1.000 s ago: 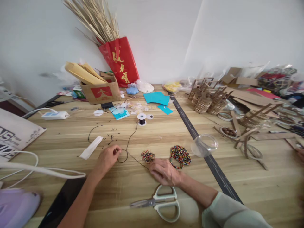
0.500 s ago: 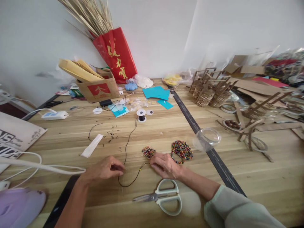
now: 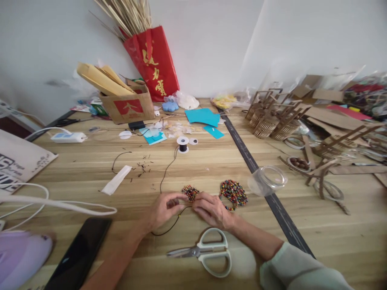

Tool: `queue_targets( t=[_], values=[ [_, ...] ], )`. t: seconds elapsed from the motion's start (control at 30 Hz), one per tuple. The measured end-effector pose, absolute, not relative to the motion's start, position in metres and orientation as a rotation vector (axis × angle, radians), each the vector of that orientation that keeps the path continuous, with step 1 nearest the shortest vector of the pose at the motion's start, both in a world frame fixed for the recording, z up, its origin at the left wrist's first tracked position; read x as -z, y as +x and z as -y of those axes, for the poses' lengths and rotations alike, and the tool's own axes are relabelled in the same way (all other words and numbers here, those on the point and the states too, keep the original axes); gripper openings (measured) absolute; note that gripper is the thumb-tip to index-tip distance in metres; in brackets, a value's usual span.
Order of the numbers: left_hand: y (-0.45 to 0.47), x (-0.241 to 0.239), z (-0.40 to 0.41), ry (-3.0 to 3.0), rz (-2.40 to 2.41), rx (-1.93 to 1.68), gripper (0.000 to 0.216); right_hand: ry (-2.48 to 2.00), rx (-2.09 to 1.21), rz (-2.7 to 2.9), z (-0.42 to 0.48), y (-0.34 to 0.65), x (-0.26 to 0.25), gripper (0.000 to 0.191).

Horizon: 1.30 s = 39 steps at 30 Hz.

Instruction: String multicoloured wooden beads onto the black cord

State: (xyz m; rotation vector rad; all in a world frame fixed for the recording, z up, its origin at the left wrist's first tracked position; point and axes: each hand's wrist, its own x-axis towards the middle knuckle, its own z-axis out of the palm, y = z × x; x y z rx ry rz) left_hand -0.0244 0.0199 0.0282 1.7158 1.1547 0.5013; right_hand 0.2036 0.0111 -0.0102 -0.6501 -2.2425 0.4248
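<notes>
My left hand and my right hand sit close together on the wooden table, both pinched shut on a thin dark cord. The cord loops under my left hand and runs back to a small spool. A small pile of coloured beads lies just beyond my fingertips. A larger cluster of strung beads lies to the right of my right hand. White-handled scissors lie near my right forearm.
A clear plastic cup lies on its side at the right. A black phone and white cables are at the left. A cardboard box, a red bag, blue paper and wooden basket models stand further back.
My left hand has moved right along the cord until it is beside my right hand at the small bead pile. The view shifted slightly; a phone now shows at lower left.
</notes>
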Motion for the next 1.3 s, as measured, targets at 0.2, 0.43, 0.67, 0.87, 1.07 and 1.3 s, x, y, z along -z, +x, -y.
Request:
queue_targets(
  t=[0.2, 0.43, 0.67, 0.87, 1.07, 1.3],
  values=[
    [-0.007, -0.010, -0.013, 1.640, -1.019, -0.564, 0.024, -0.635, -0.437, 2.223, -0.011, 0.202, 0.012, 0.015],
    [-0.001, -0.002, -0.014, 1.546, -1.019, -0.622, 0.022, -0.638, -0.510, 2.157, -0.012, 0.200, 0.012, 0.012],
    [0.000, -0.001, -0.019, 1.363, -0.968, -0.573, 0.030, -0.698, -0.593, 2.059, -0.011, 0.200, 0.002, 0.016],
    [0.001, 0.000, -0.023, 1.346, -1.082, -0.583, 0.028, -0.939, -0.617, 1.901, -0.012, 0.204, 0.009, 0.016],
    [0.000, 0.001, -0.017, 1.651, -1.200, -0.674, 0.021, -0.974, -0.534, 1.986, -0.011, 0.203, 0.011, 0.015],
    [0.001, 0.003, -0.011, 1.810, -1.201, -0.646, 0.016, -1.025, -0.252, 2.231, -0.005, 0.200, 0.011, 0.010]
  ],
)
